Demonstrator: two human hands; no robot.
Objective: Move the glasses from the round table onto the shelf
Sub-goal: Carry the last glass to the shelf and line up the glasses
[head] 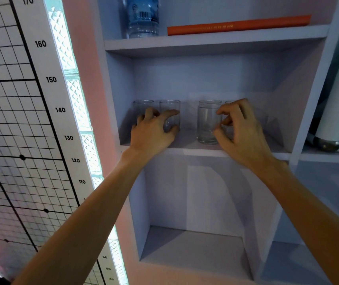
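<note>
Several clear glasses stand in the middle compartment of the pale shelf (195,150). My left hand (154,132) curls around the second glass from the left (169,105), thumb and forefinger across its front; the glass rests on the shelf board. Another glass (142,105) stands just left of it, partly behind my fingers. My right hand (240,130) is spread beside the front middle glass (206,124), fingertips at its right side without closing on it. More glasses (210,101) stand behind that one, some partly hidden by my right hand.
The shelf above holds a blue water bottle (141,17) and a flat orange book (238,24). A gridded height chart (41,99) covers the wall at left. A white roll (337,95) leans in the compartment at right. Below is a deeper compartment (193,243).
</note>
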